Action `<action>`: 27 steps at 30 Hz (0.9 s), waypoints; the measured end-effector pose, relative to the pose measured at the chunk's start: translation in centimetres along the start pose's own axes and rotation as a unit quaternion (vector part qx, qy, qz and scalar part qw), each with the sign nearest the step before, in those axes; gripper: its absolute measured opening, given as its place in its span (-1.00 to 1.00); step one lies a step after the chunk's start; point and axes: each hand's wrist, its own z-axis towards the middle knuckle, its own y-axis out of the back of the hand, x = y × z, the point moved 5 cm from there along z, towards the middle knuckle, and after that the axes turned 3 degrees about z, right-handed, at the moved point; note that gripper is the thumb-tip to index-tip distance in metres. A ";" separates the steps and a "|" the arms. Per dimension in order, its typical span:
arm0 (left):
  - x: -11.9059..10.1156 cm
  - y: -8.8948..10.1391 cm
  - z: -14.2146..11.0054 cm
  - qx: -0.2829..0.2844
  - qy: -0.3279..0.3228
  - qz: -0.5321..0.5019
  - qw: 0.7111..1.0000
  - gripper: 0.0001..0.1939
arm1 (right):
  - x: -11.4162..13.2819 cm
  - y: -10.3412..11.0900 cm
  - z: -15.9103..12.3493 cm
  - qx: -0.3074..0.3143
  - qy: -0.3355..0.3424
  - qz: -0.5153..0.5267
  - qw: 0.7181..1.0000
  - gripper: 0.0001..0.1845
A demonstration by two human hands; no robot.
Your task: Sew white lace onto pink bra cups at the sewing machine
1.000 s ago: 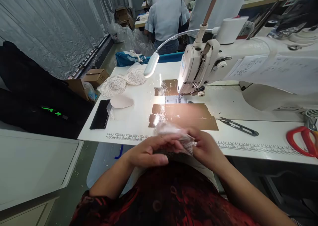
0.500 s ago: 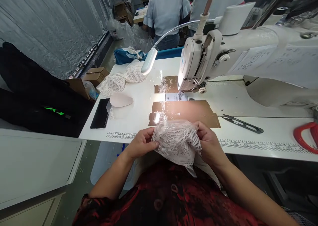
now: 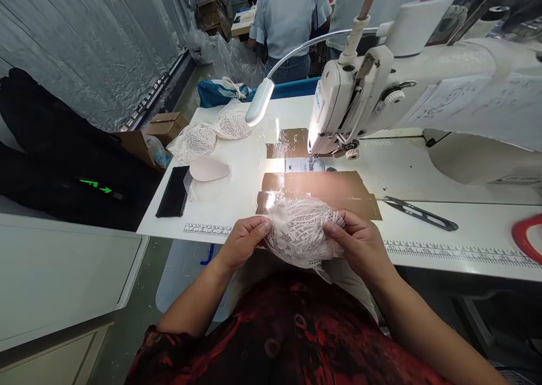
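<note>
A rounded piece of white lace (image 3: 300, 230) is held between both my hands at the near edge of the white sewing table (image 3: 237, 196). My left hand (image 3: 245, 241) pinches its left edge with closed fingers. My right hand (image 3: 359, 244) grips its right side, thumb on top. The white sewing machine (image 3: 372, 91) stands behind, its needle over a plate ringed with brown tape (image 3: 322, 184).
More lace pieces (image 3: 212, 134), a pale foam cup (image 3: 208, 169) and a black phone (image 3: 173, 191) lie at the table's left. Thread snips (image 3: 423, 213) and red scissors (image 3: 527, 235) lie at the right. A lamp (image 3: 259, 101) bends over the table. A person (image 3: 288, 18) stands beyond.
The lace, bunched low near my lap a second ago, has come up to the table edge and is spread wider between my hands.
</note>
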 end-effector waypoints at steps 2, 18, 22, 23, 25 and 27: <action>-0.1 0.2 0.1 -0.004 -0.011 0.011 1.000 -0.58 | 0.4 0.0 -0.2 -0.005 0.010 -0.016 1.000 -0.73; -4.7 -3.3 0.9 0.143 -0.122 0.361 0.913 -0.74 | 5.3 -3.4 -1.3 0.061 0.219 -0.258 0.939 -0.87; -4.8 -3.7 1.3 0.152 -0.109 0.327 0.926 -0.71 | 5.4 -3.1 -0.8 0.025 0.206 -0.256 0.944 -0.84; -4.9 -3.8 1.4 0.152 -0.103 0.316 0.931 -0.71 | 5.4 -3.1 -0.7 0.018 0.203 -0.255 0.945 -0.83; -5.0 -3.8 1.7 0.149 -0.093 0.301 0.937 -0.71 | 5.5 -3.1 -0.6 0.011 0.200 -0.251 0.947 -0.81; -5.2 -3.9 2.0 0.143 -0.090 0.298 0.940 -0.72 | 5.6 -3.1 -0.4 0.011 0.199 -0.244 0.949 -0.80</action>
